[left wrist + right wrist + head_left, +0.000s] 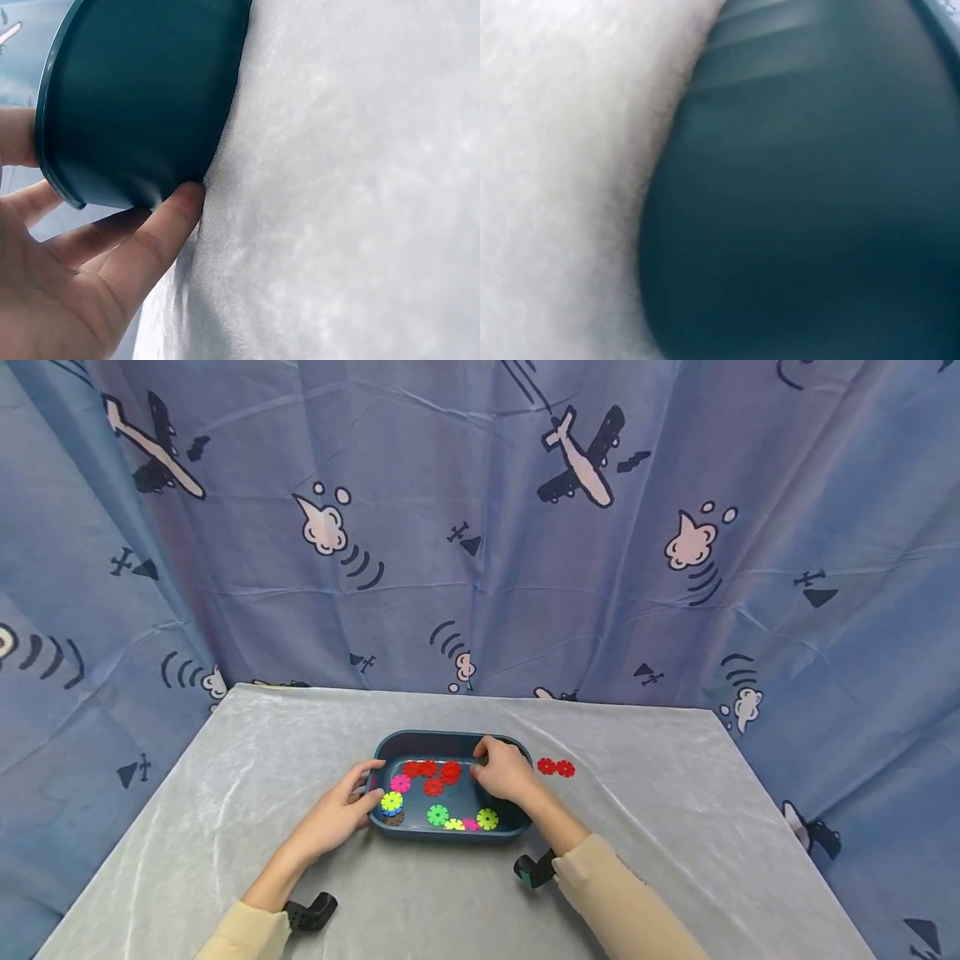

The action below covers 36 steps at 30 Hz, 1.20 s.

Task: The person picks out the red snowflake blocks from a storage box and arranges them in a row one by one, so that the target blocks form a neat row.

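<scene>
A dark teal plastic tray [420, 835] holds several notched, flower-shaped plastic discs, among them red discs [450, 772], a green disc [438, 815] and a pink disc [401, 783]. My left hand [341, 810] grips the tray's left end. The left wrist view shows fingers [161, 232] against the outer wall of the tray [142, 105]. Over the tray's right end, my right hand [504, 770] reaches in with bent fingers; a sliver of red shows at the fingertips, mostly covered by the hand. The right wrist view has only the tray's outer wall [802, 187], without the hand.
Two red discs [556, 767] lie side by side on the pale cloth-covered table [637, 793], just right of the tray. A blue curtain [420, 527] with airplane prints hangs behind the table. Each wrist wears a black camera mount [534, 870].
</scene>
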### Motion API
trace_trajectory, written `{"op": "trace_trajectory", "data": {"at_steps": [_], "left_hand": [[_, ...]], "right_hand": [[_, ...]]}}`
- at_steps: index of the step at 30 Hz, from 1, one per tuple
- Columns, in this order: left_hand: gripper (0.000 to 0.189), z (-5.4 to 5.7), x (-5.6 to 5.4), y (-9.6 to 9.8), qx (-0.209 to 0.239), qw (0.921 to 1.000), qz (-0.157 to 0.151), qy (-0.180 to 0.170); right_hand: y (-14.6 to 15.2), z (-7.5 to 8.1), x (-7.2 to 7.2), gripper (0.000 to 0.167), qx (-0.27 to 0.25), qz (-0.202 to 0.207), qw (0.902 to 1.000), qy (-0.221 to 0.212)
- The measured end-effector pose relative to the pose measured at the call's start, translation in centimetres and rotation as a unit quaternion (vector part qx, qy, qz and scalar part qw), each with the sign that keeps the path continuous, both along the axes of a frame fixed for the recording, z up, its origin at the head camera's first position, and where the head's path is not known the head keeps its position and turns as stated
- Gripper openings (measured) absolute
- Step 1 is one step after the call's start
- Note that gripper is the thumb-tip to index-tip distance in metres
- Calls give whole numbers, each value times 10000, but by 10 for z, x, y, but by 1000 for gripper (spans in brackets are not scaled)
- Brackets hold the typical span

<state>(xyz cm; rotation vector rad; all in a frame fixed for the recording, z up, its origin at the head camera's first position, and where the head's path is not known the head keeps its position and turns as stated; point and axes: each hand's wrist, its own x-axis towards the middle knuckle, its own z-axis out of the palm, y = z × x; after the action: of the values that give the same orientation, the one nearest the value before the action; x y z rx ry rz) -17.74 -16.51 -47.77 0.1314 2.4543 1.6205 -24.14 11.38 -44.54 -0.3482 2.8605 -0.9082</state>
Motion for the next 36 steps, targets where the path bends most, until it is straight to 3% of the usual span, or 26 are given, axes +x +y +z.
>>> {"op": "trace_trajectory", "data": {"at_steps": [12, 36], "left_hand": [[49, -3, -2, 3, 33, 10000, -9, 33], [50, 2, 2, 0, -15, 9999, -44, 123]], "right_hand": [[3, -16, -4, 20, -323, 129, 9993, 99], [-3, -26, -8, 19, -119, 528, 9985, 87]]}}
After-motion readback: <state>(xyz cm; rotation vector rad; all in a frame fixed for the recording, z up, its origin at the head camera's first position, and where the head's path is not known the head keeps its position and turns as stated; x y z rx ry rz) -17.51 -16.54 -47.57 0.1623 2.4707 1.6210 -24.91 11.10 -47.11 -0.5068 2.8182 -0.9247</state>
